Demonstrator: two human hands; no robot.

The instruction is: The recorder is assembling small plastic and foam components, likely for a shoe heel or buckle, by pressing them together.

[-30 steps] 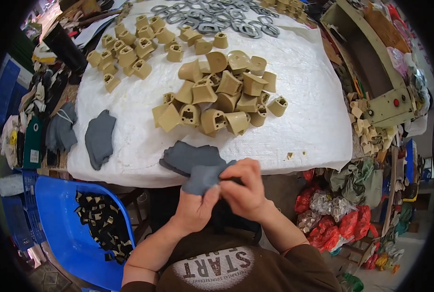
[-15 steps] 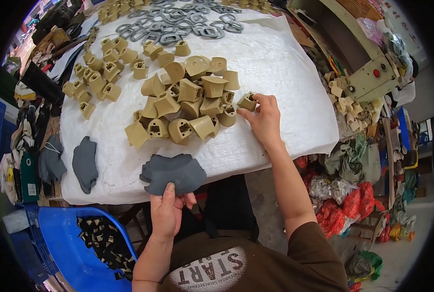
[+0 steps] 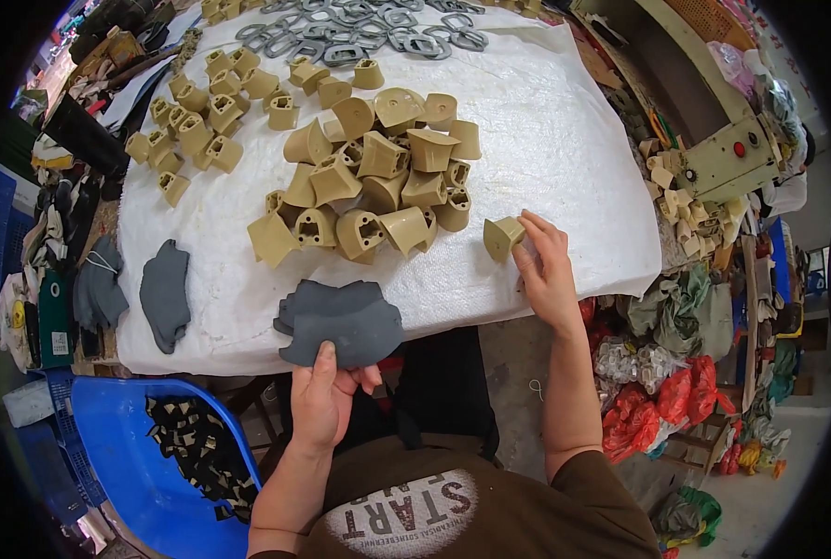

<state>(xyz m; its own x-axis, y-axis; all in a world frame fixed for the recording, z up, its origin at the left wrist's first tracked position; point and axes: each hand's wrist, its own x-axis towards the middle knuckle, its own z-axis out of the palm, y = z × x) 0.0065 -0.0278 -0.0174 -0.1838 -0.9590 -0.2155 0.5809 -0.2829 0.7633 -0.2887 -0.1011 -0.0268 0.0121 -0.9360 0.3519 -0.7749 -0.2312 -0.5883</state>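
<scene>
My left hand is closed on a small stack of dark grey cut sheet pieces, thumb on top and fingers underneath, just off the table's front edge. To the right, my right hand pinches one tan plastic shoe heel between thumb and fingers, over the white cloth. Left of it lies a heap of similar tan heels, several turned with their hollow, holed ends toward me. A looser group of tan heels sits farther left.
Grey ring-shaped pieces cover the far part of the white-covered table. More grey sheet pieces lie at the left front. A blue basin with dark pieces stands below left. A beige machine with a red button is at the right.
My right hand has drawn the heel away from the heap, to the right and nearer me, and has turned it. The left hand keeps its hold on the grey pieces. The view has shifted slightly.
</scene>
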